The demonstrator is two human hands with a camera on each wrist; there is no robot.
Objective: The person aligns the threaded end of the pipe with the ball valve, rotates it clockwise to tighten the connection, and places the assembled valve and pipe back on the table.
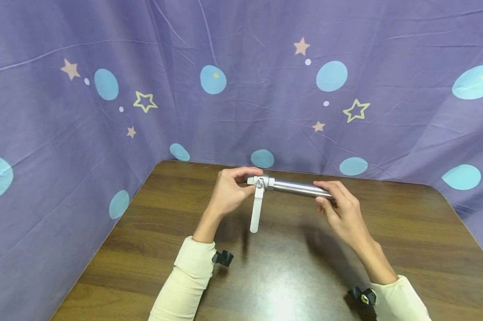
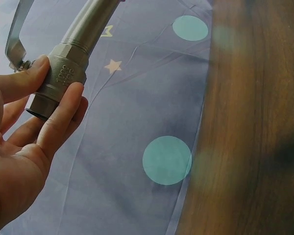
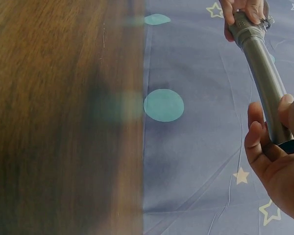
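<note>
A silver ball valve (image 1: pixel 267 183) is joined to one end of a shiny metal pipe (image 1: pixel 299 187), held up over the table. My left hand (image 1: pixel 229 192) grips the valve body between thumb and fingers. Raised lettering marks the valve (image 2: pixel 63 73) in the left wrist view. Its flat lever handle (image 1: pixel 256 211) sticks out crosswise to the pipe, towards me. Around the pipe's far right end, my right hand (image 1: pixel 345 214) curls its thumb and fingers. The right wrist view shows the pipe (image 3: pixel 264 78) slanting between both hands; its near end is partly hidden by the right hand.
Beneath the hands lies a brown wood-grain table (image 1: pixel 145 249) with rounded back corners. A purple curtain (image 1: pixel 265 111) with stars and blue dots hangs behind it and along the left. Dark camera mounts (image 1: pixel 223 258) sit at both wrists.
</note>
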